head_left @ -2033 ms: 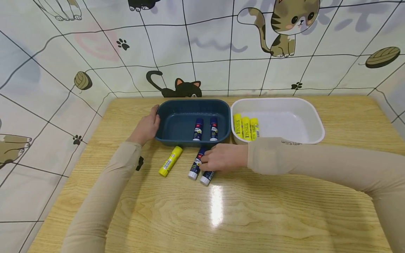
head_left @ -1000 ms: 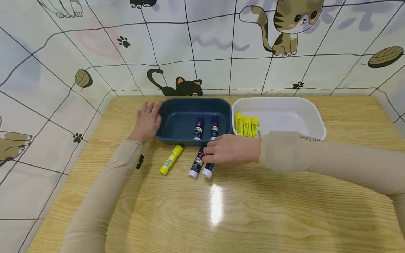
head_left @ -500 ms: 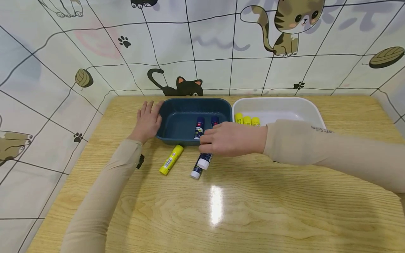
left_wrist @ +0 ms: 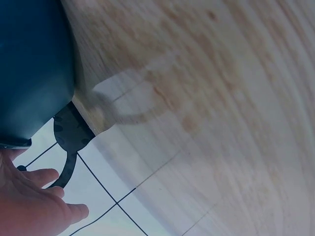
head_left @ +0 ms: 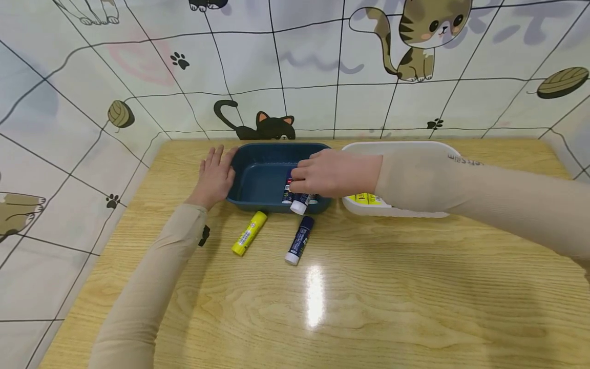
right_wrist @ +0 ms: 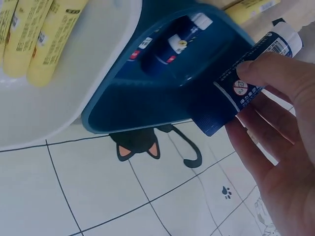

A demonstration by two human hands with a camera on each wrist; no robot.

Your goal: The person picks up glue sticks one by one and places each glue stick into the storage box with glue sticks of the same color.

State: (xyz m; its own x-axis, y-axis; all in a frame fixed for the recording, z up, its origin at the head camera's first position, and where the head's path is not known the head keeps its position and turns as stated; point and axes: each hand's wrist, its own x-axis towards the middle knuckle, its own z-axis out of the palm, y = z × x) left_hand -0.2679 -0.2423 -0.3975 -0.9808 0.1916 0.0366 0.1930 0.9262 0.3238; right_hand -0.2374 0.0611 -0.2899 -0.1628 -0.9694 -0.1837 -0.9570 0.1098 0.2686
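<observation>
My right hand (head_left: 334, 173) pinches a navy glue stick with a white end (head_left: 300, 204) over the right part of the dark blue bin (head_left: 258, 206). In the right wrist view, thumb and fingers grip that glue stick (right_wrist: 246, 76) above two navy glue sticks (right_wrist: 182, 42) lying in the bin. With fingers spread, my left hand (head_left: 213, 178) rests against the bin's left end. Another navy glue stick (head_left: 299, 241) lies on the table in front of the bin, and a yellow glue stick (head_left: 249, 233) lies to its left.
A white bin (head_left: 392, 210) stands right of the blue one, partly covered by my right forearm. Several yellow glue sticks (right_wrist: 42, 39) lie inside it. Behind the wooden table (head_left: 392, 297) hangs a cat-patterned backdrop (head_left: 313, 61).
My right hand has lifted a navy glue stick off the table and carried it up over the blue bin. The navy stick left on the table has rolled slightly right. My left hand's fingers have spread.
</observation>
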